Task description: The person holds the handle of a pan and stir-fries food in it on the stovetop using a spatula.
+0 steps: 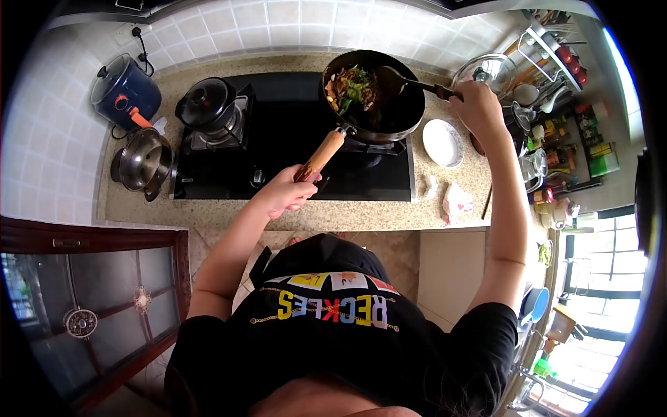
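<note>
My left hand (pixel 283 192) is closed around the wooden handle (pixel 324 151) of a dark wok (pixel 410 111). The wok sits over the right burner of the black gas stove (pixel 285 160). In it, a mix of green and brown food (pixel 353 89) lies toward the left side. My right hand (pixel 478 104) grips the dark handle of a spatula (pixel 418 84), whose blade is inside the wok beside the food. A white plate (pixel 442 144) rests on the counter below my right hand.
A lidded black pot (pixel 207 103) stands on the left burner. Farther left are a blue electric cooker (pixel 125 90) and a steel pan (pixel 144 156). At right are a glass lid (pixel 486 71), a plastic bag (pixel 457 203) and racks of seasoning bottles (pixel 556 149).
</note>
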The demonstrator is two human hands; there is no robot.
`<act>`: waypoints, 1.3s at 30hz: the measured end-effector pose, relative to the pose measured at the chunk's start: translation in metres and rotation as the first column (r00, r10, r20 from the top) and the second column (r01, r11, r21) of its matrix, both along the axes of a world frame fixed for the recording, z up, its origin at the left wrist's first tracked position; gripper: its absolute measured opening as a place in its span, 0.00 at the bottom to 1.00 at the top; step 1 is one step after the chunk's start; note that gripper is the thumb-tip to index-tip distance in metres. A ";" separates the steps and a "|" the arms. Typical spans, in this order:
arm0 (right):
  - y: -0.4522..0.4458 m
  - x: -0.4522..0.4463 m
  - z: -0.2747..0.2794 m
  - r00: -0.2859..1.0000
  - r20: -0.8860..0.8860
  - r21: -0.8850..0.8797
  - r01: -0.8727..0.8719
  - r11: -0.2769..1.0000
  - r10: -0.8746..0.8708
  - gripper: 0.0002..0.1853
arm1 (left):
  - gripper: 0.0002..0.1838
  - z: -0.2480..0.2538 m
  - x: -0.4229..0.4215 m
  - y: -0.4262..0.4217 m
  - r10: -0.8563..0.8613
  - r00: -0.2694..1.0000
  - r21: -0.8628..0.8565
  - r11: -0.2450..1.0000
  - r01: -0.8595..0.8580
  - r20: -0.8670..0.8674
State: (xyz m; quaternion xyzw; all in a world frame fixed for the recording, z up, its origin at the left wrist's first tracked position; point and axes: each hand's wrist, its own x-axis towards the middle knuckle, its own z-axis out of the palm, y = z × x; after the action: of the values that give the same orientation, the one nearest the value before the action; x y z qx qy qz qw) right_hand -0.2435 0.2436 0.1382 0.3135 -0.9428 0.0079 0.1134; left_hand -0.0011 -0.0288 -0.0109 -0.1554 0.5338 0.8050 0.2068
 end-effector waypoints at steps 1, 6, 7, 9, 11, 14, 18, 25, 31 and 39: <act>0.001 -0.008 -0.008 0.998 -0.029 0.011 0.049 0.999 -0.048 0.10 | 0.15 0.000 -0.001 -0.003 0.002 1.000 -0.004 1.000 -0.002 0.000; 0.015 -0.040 -0.086 0.917 0.356 -0.384 -0.032 0.923 0.180 0.15 | 0.13 0.008 -0.009 -0.022 -0.112 0.993 -0.060 0.992 0.114 0.045; 0.022 -0.035 -0.095 0.876 0.381 -0.452 -0.102 0.886 0.295 0.17 | 0.13 0.010 -0.010 -0.022 -0.119 0.992 -0.085 0.989 0.123 0.048; 0.032 -0.023 -0.101 0.834 0.334 -0.535 -0.215 0.817 0.438 0.19 | 0.13 0.012 -0.012 -0.023 -0.127 0.990 -0.085 0.988 0.131 0.056; 0.037 -0.001 -0.073 0.889 0.293 -0.269 -0.277 0.922 0.353 0.21 | 0.13 0.011 -0.011 -0.023 -0.133 0.989 -0.080 0.987 0.139 0.071; 0.053 0.011 -0.040 0.949 0.027 -0.015 -0.315 0.949 0.315 0.22 | 0.14 0.011 -0.013 -0.024 -0.114 0.990 -0.091 0.988 0.121 0.084; 0.067 0.020 0.013 0.907 -0.174 0.006 -0.388 0.922 0.383 0.15 | 0.14 0.010 -0.014 -0.024 -0.109 0.990 -0.081 0.990 0.116 0.086; 0.031 0.055 0.025 0.929 -0.034 0.324 -0.339 0.883 0.369 0.16 | 0.13 0.012 -0.007 -0.006 -0.070 0.995 -0.023 0.997 0.071 0.072; 0.012 0.028 0.009 0.979 -0.048 0.118 -0.194 0.974 0.200 0.07 | 0.13 0.009 0.004 0.015 0.008 0.999 -0.003 1.000 -0.007 0.034; -0.030 0.074 -0.012 0.984 0.039 0.333 -0.178 0.926 0.175 0.05 | 0.13 0.001 0.007 0.030 0.032 0.999 0.030 0.999 -0.032 -0.008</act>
State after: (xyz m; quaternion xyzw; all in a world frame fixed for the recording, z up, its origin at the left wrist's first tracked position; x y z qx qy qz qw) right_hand -0.1692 0.2140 0.1261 0.4119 -0.8987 -0.1412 0.0529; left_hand 0.0064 0.0014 -0.0100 -0.1574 0.5203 0.8167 0.1938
